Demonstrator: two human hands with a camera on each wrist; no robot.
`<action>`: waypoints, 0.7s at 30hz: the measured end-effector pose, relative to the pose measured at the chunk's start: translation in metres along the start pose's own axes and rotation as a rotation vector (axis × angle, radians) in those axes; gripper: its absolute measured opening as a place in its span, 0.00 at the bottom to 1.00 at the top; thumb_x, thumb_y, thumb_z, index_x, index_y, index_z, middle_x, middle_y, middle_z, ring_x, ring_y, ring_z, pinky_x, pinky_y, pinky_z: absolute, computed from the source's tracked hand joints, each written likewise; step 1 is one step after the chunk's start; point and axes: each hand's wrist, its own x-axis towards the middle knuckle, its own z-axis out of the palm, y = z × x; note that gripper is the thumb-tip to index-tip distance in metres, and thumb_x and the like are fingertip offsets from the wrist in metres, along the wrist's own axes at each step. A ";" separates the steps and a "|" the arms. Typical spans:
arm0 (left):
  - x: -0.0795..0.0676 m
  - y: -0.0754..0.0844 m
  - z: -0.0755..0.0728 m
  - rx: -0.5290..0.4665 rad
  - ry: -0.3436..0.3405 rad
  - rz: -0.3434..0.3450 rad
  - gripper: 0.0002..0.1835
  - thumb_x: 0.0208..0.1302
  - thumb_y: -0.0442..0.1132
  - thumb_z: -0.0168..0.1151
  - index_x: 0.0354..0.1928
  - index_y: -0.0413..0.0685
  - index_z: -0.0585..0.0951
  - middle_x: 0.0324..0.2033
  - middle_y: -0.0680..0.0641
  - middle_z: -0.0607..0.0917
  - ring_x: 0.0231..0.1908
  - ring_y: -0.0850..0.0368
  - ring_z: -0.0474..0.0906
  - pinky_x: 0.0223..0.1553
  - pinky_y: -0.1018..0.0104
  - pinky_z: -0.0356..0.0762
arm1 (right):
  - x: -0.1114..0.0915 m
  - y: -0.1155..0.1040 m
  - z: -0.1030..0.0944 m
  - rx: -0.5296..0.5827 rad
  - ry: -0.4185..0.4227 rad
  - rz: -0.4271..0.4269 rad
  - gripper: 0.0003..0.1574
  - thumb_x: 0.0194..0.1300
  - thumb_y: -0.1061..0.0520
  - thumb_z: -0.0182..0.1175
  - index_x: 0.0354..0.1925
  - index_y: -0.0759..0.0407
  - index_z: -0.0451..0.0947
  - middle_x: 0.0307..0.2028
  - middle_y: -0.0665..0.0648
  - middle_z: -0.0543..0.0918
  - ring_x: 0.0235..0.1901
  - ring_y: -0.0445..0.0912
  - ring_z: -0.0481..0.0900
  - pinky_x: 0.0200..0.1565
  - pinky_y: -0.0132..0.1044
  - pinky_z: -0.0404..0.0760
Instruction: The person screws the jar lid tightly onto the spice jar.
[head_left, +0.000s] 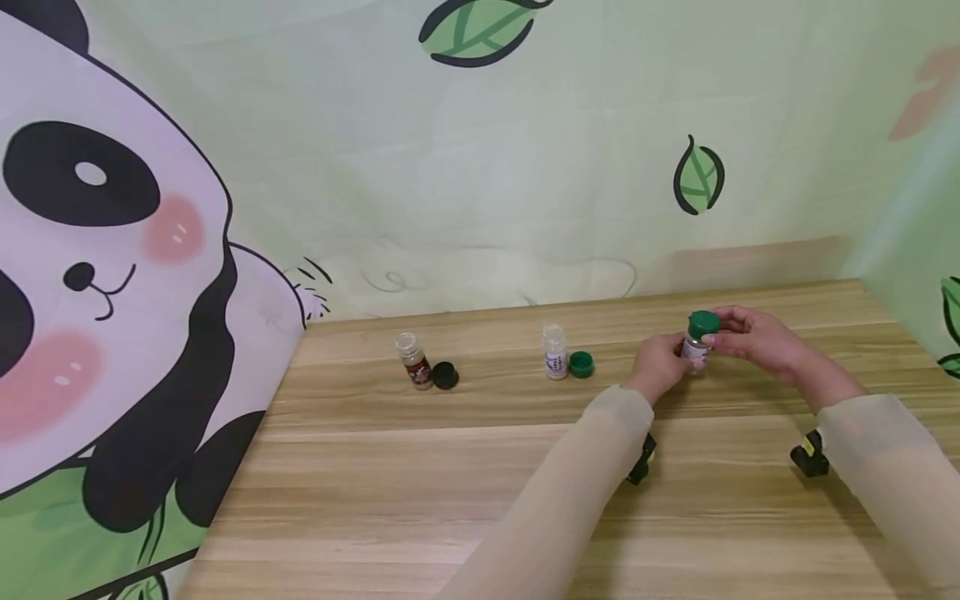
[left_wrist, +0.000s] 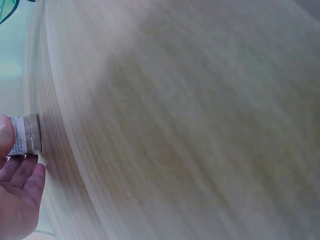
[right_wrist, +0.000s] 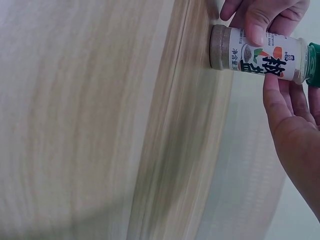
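Observation:
A clear spice bottle (right_wrist: 280, 54) with a white label and a green cap (head_left: 704, 323) stands upright toward the back right of the table. My left hand (head_left: 660, 367) grips its body; in the right wrist view that thumb presses on the label. Round the capped top, my right hand (head_left: 757, 342) has its thumb near the neck and its fingers behind the green cap. The left wrist view shows only the bottle's lower part (left_wrist: 22, 135) beside the left fingers. Whether the cap is loose on the neck cannot be seen.
To the left, a clear open bottle (head_left: 555, 354) stands beside a loose green cap (head_left: 581, 364). Farther left are an open bottle with a dark red label (head_left: 416, 362) and a black cap (head_left: 445, 375). A panda-printed cloth (head_left: 525, 167) hangs behind the wooden table (head_left: 375, 500).

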 end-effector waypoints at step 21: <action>-0.004 0.004 -0.003 -0.029 0.008 -0.025 0.19 0.60 0.46 0.70 0.54 0.56 0.84 0.47 0.57 0.89 0.48 0.70 0.82 0.48 0.82 0.74 | 0.002 -0.002 -0.010 -0.020 -0.101 0.008 0.42 0.73 0.60 0.55 0.73 0.71 0.46 0.46 0.28 0.74 0.47 0.20 0.74 0.50 0.23 0.79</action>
